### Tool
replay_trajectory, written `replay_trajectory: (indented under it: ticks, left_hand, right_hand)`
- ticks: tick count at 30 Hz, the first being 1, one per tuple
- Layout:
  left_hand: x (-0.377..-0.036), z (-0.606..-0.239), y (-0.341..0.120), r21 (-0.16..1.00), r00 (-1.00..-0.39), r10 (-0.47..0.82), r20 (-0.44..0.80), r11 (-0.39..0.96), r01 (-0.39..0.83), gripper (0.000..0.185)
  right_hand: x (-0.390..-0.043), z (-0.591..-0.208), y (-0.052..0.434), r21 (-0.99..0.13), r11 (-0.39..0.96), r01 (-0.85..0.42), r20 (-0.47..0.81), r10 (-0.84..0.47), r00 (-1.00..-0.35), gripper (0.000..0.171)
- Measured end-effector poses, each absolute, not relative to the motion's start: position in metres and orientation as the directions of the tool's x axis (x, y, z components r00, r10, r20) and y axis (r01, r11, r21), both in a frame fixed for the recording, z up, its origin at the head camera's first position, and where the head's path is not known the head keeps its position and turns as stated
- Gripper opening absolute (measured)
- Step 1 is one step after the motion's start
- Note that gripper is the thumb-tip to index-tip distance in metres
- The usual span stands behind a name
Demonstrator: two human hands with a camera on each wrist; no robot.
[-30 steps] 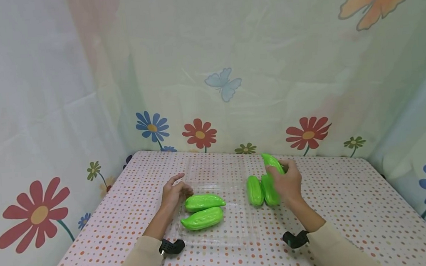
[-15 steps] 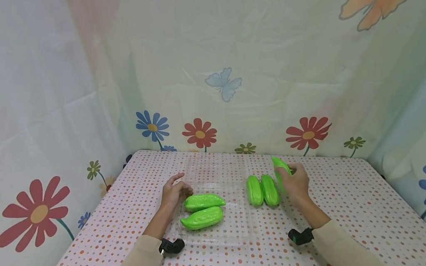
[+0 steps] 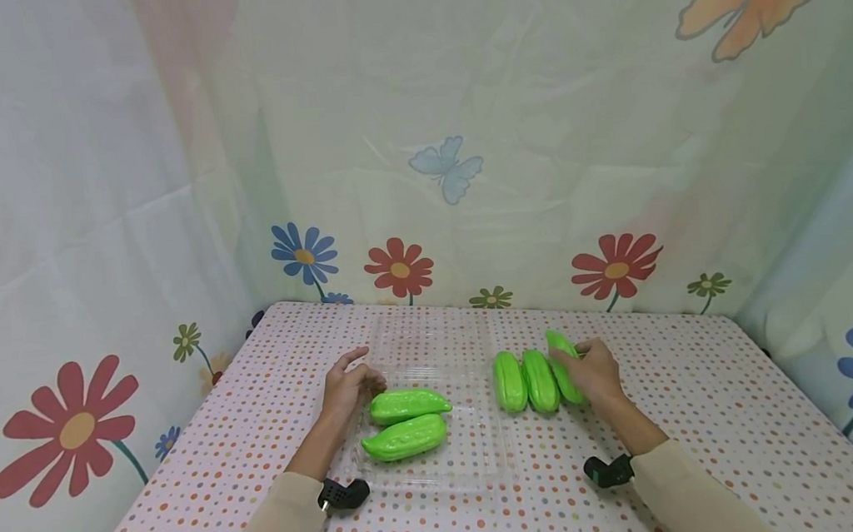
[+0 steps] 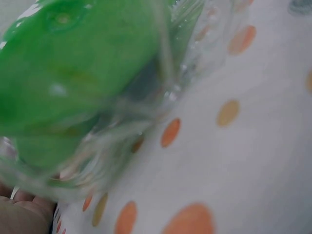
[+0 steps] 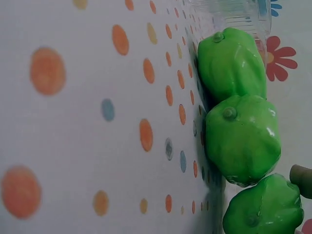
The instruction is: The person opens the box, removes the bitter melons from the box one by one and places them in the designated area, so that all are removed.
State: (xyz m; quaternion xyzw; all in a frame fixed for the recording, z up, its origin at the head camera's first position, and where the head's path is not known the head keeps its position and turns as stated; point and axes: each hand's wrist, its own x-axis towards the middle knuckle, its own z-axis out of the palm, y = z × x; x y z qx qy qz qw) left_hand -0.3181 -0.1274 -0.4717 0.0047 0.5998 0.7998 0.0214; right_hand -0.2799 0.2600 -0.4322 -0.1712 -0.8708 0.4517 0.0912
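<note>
- The right hand (image 3: 596, 372) curls its fingers round a green toy pod (image 3: 563, 355), which lies just beside two other loose pods (image 3: 526, 381) on the dotted tablecloth (image 3: 709, 411); the three make a tight row, touching side by side.
- The left hand (image 3: 347, 385) rests with relaxed fingers against the left edge of a clear plastic tray (image 3: 479, 454), holding nothing that shows from the head camera.
- Two more green pods (image 3: 407, 422) lie inside the tray, one behind the other, towards its left side; the tray's right part is bare.
- Between the tray and the row of three there is only a narrow strip of cloth.
- Open cloth stretches to the right of the right hand and along the near edge of the table.
- A flowered curtain (image 3: 464, 171) closes off the back and both sides.
- The tray's far rim is hard to trace, being see-through against the dots.
- The left wrist camera shows a blurred pod (image 4: 83, 63) through the tray wall (image 4: 146, 117); only a sliver of skin shows at the bottom corner, so the grip cannot be read there.
- In the right wrist view the held pod (image 5: 265, 207) is cut off by the bottom edge, and just one fingertip (image 5: 302, 179) appears.
- A black wrist mount sits on each sleeve.
</note>
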Motion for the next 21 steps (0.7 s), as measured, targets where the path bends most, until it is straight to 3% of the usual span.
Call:
replay_trajectory:
  ticks: [21]
  left_hand:
    - [-0.3144, -0.4707, -0.1240, 0.955, -1.000, 0.010, -0.009, -0.297, -0.012, 0.054]
  right_hand:
    - [-0.2817, -0.4400, 0.2673, -0.697, 0.673, 0.247, 0.026, 0.367, -0.930, 0.079]
